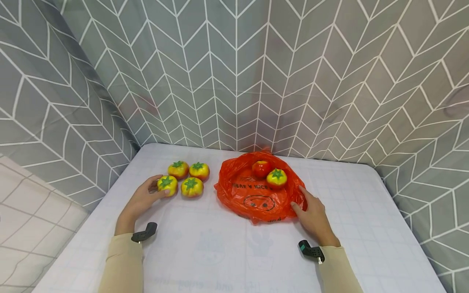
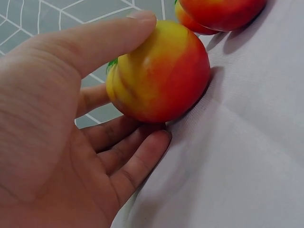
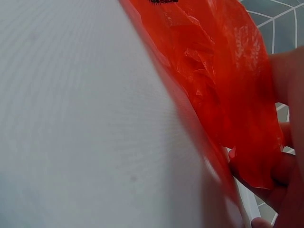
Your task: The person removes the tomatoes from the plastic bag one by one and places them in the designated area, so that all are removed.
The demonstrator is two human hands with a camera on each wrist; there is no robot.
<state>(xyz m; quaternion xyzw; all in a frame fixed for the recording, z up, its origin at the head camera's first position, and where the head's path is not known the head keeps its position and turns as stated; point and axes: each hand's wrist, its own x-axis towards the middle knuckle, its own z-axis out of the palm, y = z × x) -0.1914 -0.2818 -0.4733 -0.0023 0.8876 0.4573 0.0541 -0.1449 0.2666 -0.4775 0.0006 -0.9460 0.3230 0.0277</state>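
At the left of the table my left hand (image 1: 144, 197) holds a yellow-and-red toy tomato (image 1: 167, 186) with a green leafy top. In the left wrist view the thumb lies over this tomato (image 2: 164, 73) and the fingers reach around its far side and underneath. My right hand (image 1: 314, 212) grips the right rim of a red plastic bag (image 1: 239, 201), which lies spread open. Part of the bag (image 3: 247, 104) hangs between thumb and fingers in the right wrist view. Inside it rest a redder tomato (image 1: 261, 168) and a yellow-topped tomato (image 1: 277, 178).
Three more tomatoes sit close to the held one: one behind it (image 1: 178, 169), one at the back right (image 1: 199, 171) and one beside it (image 1: 192, 187). A white cloth covers the table (image 1: 227, 252). A grey patterned curtain (image 1: 234, 81) stands along its back edge.
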